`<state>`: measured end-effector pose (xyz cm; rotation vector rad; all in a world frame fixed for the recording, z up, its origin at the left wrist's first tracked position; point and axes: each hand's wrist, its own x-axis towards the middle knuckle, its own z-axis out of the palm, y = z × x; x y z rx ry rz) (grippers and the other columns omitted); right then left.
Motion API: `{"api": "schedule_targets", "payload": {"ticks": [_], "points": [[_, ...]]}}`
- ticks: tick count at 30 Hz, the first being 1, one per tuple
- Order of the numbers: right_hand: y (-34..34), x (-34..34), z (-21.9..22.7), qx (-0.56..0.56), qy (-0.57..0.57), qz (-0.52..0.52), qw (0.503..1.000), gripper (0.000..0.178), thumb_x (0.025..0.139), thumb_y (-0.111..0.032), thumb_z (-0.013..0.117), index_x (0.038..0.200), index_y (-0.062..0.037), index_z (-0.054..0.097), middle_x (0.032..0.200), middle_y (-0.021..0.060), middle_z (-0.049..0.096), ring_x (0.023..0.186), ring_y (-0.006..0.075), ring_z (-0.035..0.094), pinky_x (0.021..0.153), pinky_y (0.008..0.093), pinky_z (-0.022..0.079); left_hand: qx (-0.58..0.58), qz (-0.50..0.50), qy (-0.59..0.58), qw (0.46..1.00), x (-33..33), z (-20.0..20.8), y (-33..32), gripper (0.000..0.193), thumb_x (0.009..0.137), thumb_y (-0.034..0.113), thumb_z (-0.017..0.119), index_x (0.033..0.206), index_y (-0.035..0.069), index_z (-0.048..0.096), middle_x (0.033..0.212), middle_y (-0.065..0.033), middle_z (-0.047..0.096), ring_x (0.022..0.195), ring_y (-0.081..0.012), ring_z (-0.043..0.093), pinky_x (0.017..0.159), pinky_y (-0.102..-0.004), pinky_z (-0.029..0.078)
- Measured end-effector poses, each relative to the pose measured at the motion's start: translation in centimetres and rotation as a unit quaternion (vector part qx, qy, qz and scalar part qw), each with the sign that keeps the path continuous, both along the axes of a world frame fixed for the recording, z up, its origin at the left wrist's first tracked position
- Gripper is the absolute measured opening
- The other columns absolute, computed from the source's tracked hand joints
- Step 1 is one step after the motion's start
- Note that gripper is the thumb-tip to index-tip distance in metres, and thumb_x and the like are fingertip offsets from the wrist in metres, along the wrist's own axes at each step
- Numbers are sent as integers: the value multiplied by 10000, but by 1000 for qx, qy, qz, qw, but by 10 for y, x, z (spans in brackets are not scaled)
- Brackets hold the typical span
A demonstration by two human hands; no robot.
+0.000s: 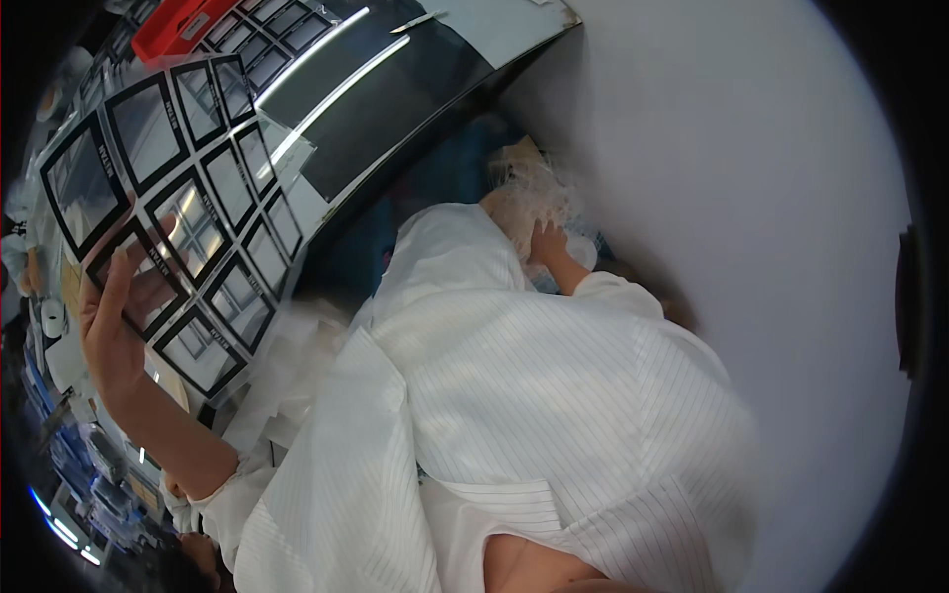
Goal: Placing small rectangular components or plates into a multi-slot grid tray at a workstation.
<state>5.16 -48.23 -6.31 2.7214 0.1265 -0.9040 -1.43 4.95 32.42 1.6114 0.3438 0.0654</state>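
My left hand [124,306] holds up a clear sheet [222,212] by its near left edge, thumb in front and fingers showing through from behind. Rows of black-bordered rectangular windows with small white print cover the sheet, which is tilted above the table. Off to the right and lower, beside my lap, my right hand [550,249] is closed against a bunch of crumpled clear plastic film [539,193]. The film is partly blurred, and some of my right fingers are hidden in it.
A dark glossy tabletop [395,99] reflects ceiling lights. On its far left stands a red tray [178,30] near more black-framed sheets [267,40]. A thin pointed tool [410,22] lies at the back. A pale wall [751,198] rises on my right.
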Motion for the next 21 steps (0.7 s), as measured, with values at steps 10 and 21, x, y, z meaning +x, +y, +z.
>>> {"api": "schedule_targets", "payload": {"ticks": [10,21], "points": [[245,100,166,732,583,-209,284,833,818,-649,515,1374,-45,368,1299,126,517,1222,240,481,1010,396,390,-236,72,-159,956,39,-54,-39,452,978,194,438,1381,17,335,1294,-261,483,1056,-354,604,847,-372,549],[383,345,192,736,213,42,642,487,915,-168,577,1319,-43,336,1003,123,661,721,116,639,638,249,506,-294,382,-96,871,82,-221,33,240,923,211,580,1064,18,558,938,-137,664,795,-222,671,629,-273,551]]}}
